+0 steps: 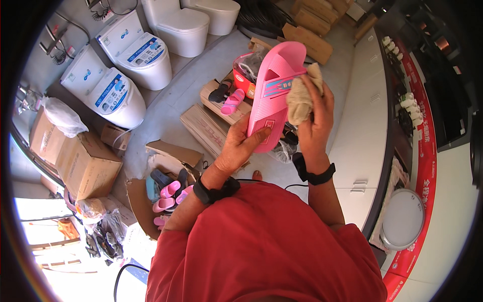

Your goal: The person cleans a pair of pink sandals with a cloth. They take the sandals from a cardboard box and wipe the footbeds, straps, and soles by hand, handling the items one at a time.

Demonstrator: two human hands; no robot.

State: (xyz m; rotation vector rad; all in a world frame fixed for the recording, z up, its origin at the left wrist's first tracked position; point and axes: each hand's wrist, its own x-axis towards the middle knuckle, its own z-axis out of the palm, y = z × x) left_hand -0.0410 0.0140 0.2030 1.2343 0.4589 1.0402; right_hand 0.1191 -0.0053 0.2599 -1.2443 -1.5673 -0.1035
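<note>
A pink slide slipper [266,108] with a blue-striped strap is held up in front of me, its toe end pointing away. My left hand [240,146] grips it near the heel, thumb on the footbed and fingers hidden beneath. In my right hand [318,113] is a bunched beige cloth [304,95], pressed against the right side of the strap. Both wrists wear black bands. Below the slipper, a smaller pink slipper [233,102] and a dark one [220,91] rest on a flat cardboard box [210,90].
An open carton [138,201] with pink and blue slippers stands at lower left. Closed cartons [85,166] and bagged shoes [105,241] lie farther left. White toilets [118,98] line the back left. A long white cabinet [365,100] runs along the right, with a red banner [425,166] on it.
</note>
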